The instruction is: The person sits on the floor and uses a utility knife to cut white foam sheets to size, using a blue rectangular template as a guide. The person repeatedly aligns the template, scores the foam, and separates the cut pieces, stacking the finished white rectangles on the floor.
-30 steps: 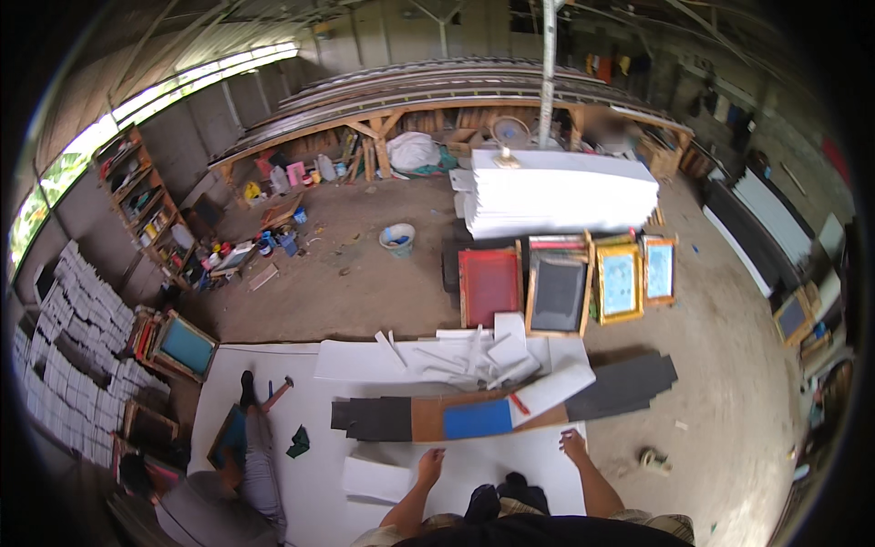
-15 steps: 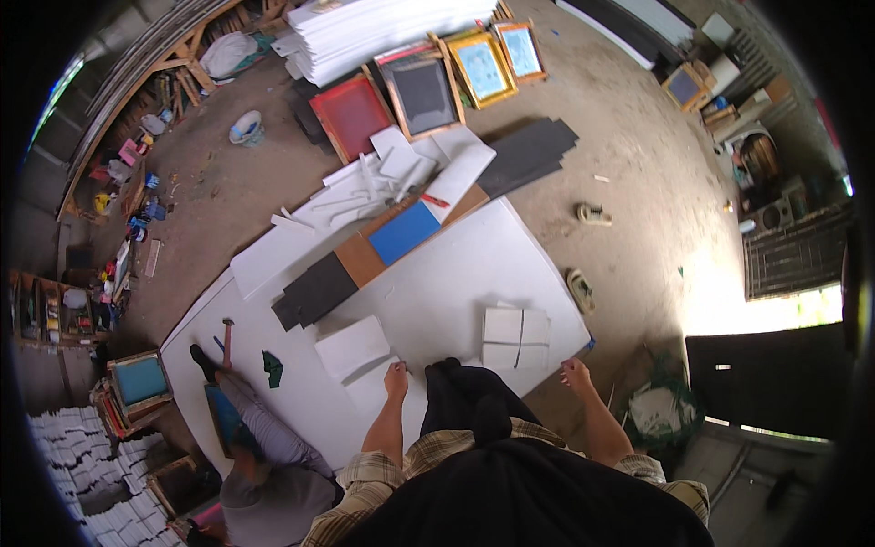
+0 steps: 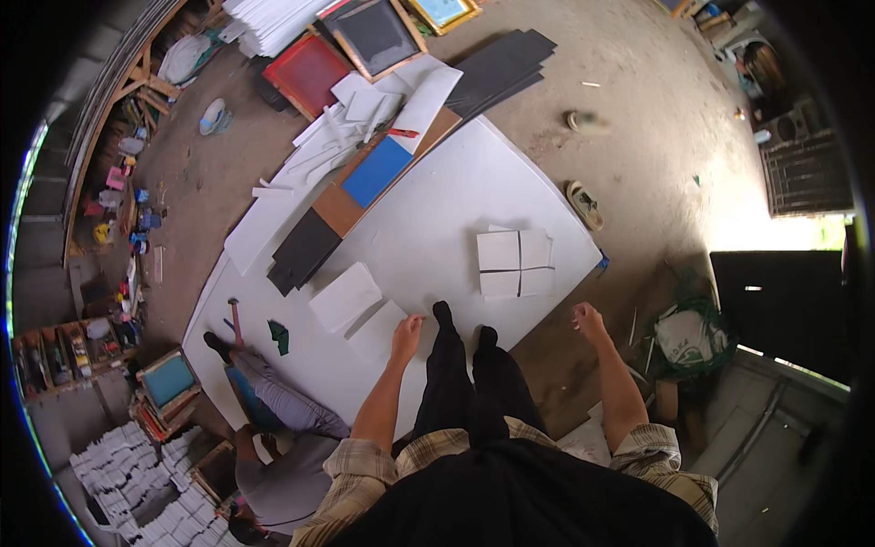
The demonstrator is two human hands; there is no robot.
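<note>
My left hand point(image 3: 407, 335) hangs with its fingers curled in and nothing visible in them, above the white sheet near a loose white stack point(image 3: 346, 299). Out to the right, past the sheet's edge, is my right hand point(image 3: 589, 320), its fingers loosely bent and apart, holding nothing. Ahead of my dark-socked feet lies a bundle of white pieces point(image 3: 497, 251) with dark straps crossing over it. The large white sheet point(image 3: 424, 210) spreads beneath these things. Neither hand touches anything that I can see.
At lower left a co-worker point(image 3: 287, 479) sits with one leg stretched over the sheet, near a hammer point(image 3: 236, 321) and green cloth point(image 3: 278, 337). A blue panel point(image 3: 378, 171) lies among offcuts along the far side. Sandals point(image 3: 584, 205) lie on the floor at right.
My view has shifted, so the bundle sits higher in it. My feet have come apart and show more clearly. Both hands stay raised at my sides; the co-worker's head has bent lower.
</note>
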